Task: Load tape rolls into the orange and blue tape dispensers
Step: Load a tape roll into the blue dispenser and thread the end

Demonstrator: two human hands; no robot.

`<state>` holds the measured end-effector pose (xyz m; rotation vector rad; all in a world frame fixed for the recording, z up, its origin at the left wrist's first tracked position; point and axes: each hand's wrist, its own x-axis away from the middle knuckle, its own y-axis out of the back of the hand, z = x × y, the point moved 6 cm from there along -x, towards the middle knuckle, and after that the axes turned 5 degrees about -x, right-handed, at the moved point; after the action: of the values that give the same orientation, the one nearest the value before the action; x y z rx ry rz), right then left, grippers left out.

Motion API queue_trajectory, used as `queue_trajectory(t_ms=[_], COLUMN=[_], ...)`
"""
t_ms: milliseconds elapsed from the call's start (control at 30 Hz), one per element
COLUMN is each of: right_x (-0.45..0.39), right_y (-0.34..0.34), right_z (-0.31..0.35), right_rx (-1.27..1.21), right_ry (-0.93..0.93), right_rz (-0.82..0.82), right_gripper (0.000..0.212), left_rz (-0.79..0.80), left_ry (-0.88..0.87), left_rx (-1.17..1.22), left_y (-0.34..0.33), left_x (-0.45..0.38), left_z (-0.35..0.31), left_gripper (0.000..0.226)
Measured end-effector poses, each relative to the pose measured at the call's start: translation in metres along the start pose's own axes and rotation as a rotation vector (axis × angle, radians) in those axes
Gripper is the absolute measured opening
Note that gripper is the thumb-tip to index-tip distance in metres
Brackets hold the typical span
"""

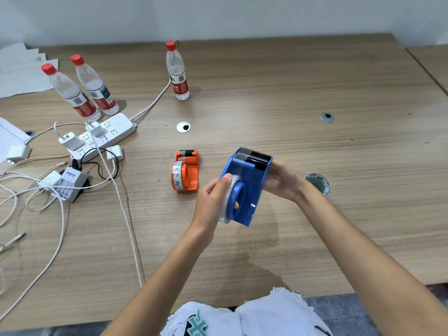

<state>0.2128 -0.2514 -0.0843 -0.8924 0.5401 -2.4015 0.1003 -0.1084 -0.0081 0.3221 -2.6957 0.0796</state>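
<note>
I hold the blue tape dispenser [249, 180] above the table's middle. My right hand [282, 181] grips its right side near the cutter. My left hand [213, 202] is closed on the clear tape roll [228, 202] that sits on the dispenser's blue hub, thumb on the roll's rim. The orange tape dispenser [188, 169] lies on the table to the left, with a clear tape roll [176, 175] mounted on it. Another tape roll [317, 184], patterned, lies on the table behind my right wrist, partly hidden.
Three water bottles [178, 71] stand at the back left. A white power strip [101, 135], chargers and tangled cables [60, 190] cover the left side. Cable grommets [183, 127] sit in the wooden tabletop [315, 88]. Papers lie at the far left corner.
</note>
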Motion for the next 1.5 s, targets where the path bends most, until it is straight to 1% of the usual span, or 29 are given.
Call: queue_trajectory(t_ms=[67,133,200,300,333,433,567,700,867,967,1000,1033,1067,1100,1133,1200,1233,1267,1367,1433,1500], right_x=[-0.001,-0.003,-0.004,-0.002,0.0,0.0,-0.004,-0.007,-0.007,-0.011,-0.013,-0.013,-0.013,-0.014,-0.013,-0.014,-0.012,-0.009,-0.005,-0.005,-0.007], right_y=[0.0,0.0,0.002,0.002,0.001,0.002,0.006,0.01,0.006,0.009,0.011,0.009,0.008,0.007,0.007,0.013,0.012,0.008,-0.002,-0.012,-0.02], right_z=[0.003,0.006,0.008,0.015,0.018,0.023,0.027,0.022,0.016,0.011,0.01,0.009,0.01,0.009,0.008,0.005,0.004,0.003,0.003,0.002,0.0], right_rx=[-0.007,0.049,0.098,0.174,0.187,0.177,0.151,0.009,-0.222,-0.35,-0.374,-0.402,-0.424,-0.418,-0.419,-0.391,-0.366,-0.337,-0.326,-0.33,-0.363], right_ry=[-0.028,-0.059,-0.08,-0.109,-0.117,-0.14,-0.15,-0.165,-0.204,-0.224,-0.232,-0.24,-0.256,-0.286,-0.314,-0.335,-0.349,-0.349,-0.313,-0.293,-0.3], right_rz=[-0.008,-0.029,-0.054,-0.034,-0.016,0.005,-0.014,-0.057,-0.082,-0.115,-0.123,-0.097,-0.067,-0.054,-0.057,-0.108,-0.117,-0.114,-0.098,-0.088,-0.087], right_gripper=[0.036,0.025,0.02,0.025,0.024,0.021,0.021,0.026,0.02,0.026,0.022,0.014,0.015,0.013,0.005,0.031,0.039,0.039,0.025,0.009,0.014], left_rz=[0.018,0.039,0.058,0.081,0.089,0.11,0.12,0.111,0.112,0.113,0.112,0.111,0.111,0.111,0.109,0.101,0.097,0.094,0.089,0.081,0.066], left_ry=[-0.014,-0.028,-0.041,-0.054,-0.06,-0.086,-0.115,-0.116,-0.12,-0.128,-0.129,-0.132,-0.134,-0.135,-0.135,-0.132,-0.131,-0.133,-0.15,-0.167,-0.179], left_rx=[-0.024,-0.045,-0.056,-0.072,-0.078,-0.095,-0.106,-0.1,-0.094,-0.1,-0.097,-0.093,-0.089,-0.086,-0.081,-0.071,-0.067,-0.064,-0.052,-0.048,-0.046], left_y=[-0.001,-0.002,-0.002,-0.001,-0.001,-0.001,-0.001,-0.002,-0.001,-0.001,-0.001,-0.001,-0.002,-0.002,-0.003,-0.003,-0.003,-0.003,-0.005,-0.008,-0.008], left_x=[0.0,-0.001,-0.002,-0.004,-0.004,-0.004,-0.004,-0.004,-0.004,-0.004,-0.004,-0.004,-0.003,-0.003,-0.003,-0.003,-0.003,-0.003,-0.002,-0.002,-0.001], left_z=[0.0,-0.001,-0.001,-0.002,-0.002,-0.002,-0.002,0.0,0.003,0.004,0.004,0.004,0.004,0.004,0.004,0.004,0.003,0.003,-0.002,-0.005,-0.008], left_gripper=[0.033,0.031,0.029,0.03,0.031,0.034,0.031,0.029,0.034,0.036,0.036,0.036,0.036,0.036,0.036,0.037,0.037,0.038,0.037,0.038,0.035])
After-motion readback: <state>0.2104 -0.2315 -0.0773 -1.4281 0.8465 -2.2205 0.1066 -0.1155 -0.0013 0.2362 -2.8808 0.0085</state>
